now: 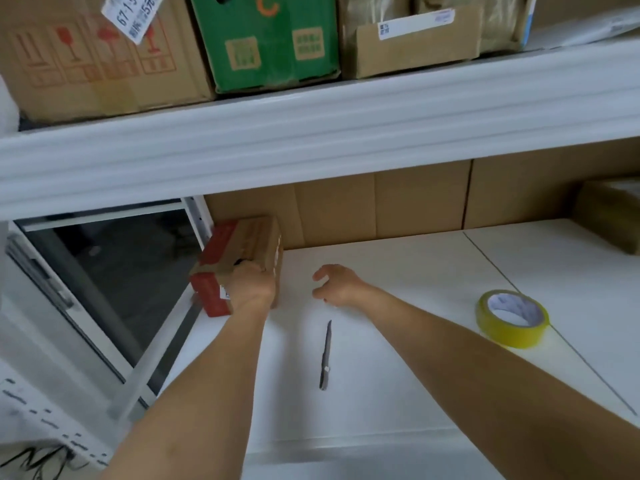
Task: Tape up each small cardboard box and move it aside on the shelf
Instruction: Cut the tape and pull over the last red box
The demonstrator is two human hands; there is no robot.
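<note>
A small cardboard box [242, 242] with red printed panels sits at the far left end of the white shelf [398, 375], close to its left edge. My left hand [251, 287] grips the box's near side, fingers curled over its top. My right hand [337, 284] hovers just right of the box, apart from it, fingers loosely bent and holding nothing. A roll of yellow tape [512, 317] lies flat on the shelf to the right. A dark knife [325, 355] lies on the shelf between my forearms.
Flat cardboard sheets [398, 206] line the back of the shelf. Another taped box [609, 216] sits at the far right. The upper shelf beam [311, 133] carries a brown box, a green box [266, 39] and more cartons. Left of the shelf is an open gap.
</note>
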